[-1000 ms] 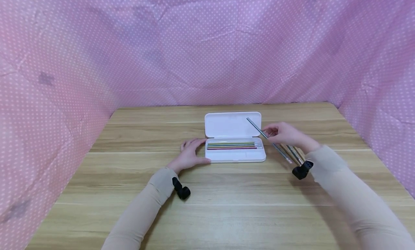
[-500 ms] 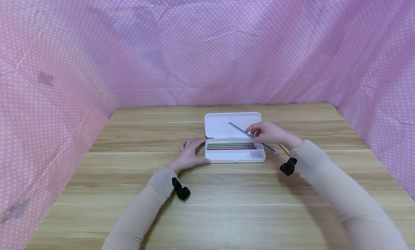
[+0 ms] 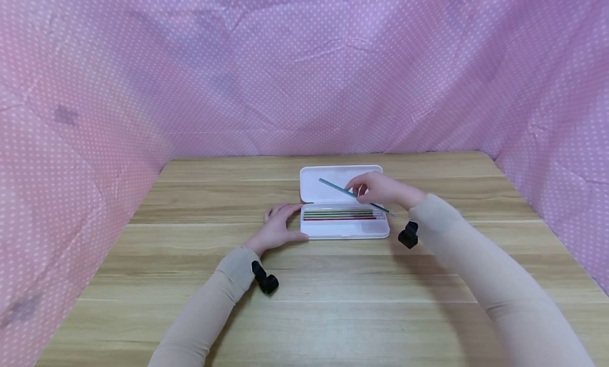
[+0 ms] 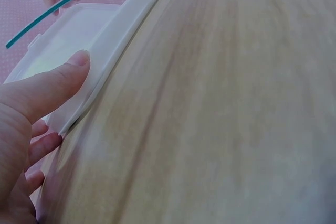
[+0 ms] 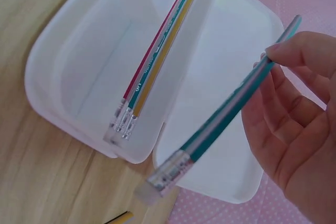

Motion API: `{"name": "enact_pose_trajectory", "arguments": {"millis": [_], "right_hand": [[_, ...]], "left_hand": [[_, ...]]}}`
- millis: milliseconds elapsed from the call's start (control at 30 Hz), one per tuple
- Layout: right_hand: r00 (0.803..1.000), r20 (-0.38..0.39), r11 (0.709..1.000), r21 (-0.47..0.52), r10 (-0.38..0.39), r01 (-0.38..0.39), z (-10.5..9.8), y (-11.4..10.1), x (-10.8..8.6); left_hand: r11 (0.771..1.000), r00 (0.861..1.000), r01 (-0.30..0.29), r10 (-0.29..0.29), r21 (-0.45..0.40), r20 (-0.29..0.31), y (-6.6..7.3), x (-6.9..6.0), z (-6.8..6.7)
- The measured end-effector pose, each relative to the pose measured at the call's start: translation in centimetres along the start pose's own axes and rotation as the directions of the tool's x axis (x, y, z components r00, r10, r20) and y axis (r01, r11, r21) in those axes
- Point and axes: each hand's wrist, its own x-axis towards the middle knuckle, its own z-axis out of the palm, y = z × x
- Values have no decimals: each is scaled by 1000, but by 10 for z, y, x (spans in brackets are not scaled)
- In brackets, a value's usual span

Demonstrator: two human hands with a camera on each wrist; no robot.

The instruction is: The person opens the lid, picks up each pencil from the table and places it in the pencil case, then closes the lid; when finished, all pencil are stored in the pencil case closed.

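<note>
A white pencil case (image 3: pixel 333 229) lies on the table with its lid (image 3: pixel 311 186) laid open behind it. Several coloured pencils (image 3: pixel 339 214) rest side by side in its rear part; red, teal and yellow ones show in the right wrist view. My left hand (image 3: pixel 277 229) holds the case's left end, thumb at the front corner and fingers at the back corner. Above the case, my right hand (image 3: pixel 378 189) pinches a teal-and-silver striped pencil (image 5: pixel 231 103) between thumb and fingers. It slants, with its eraser end toward the right and nearer the wrist camera.
A yellow-and-black pencil (image 5: pixel 121 217) shows partly on the wooden table (image 3: pixel 304 309) beyond the case's right end; the right arm hides that area in the head view. Pink dotted cloth (image 3: pixel 285 92) hangs behind the table.
My right hand has carried the teal pencil leftward from beside the case to above it, and the pencil lies flatter in view. The left hand and the case have stayed put.
</note>
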Motion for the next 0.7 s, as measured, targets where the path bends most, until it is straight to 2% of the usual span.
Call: {"name": "enact_pose_trajectory", "arguments": {"millis": [300,467,700], "right_hand": [[997,77,998,-57,16,-12,4,-9,19],[992,120,996,-84,37,-27,12,-9,24],[990,143,992,-123,20,-2,22,-10,27]], "left_hand": [[1000,1000,1,-1,3,-6,1,-1,1],[1000,1000,0,0,8,-1,1,-1,1],[1000,1000,1,-1,15,-7,1,0,2]]}}
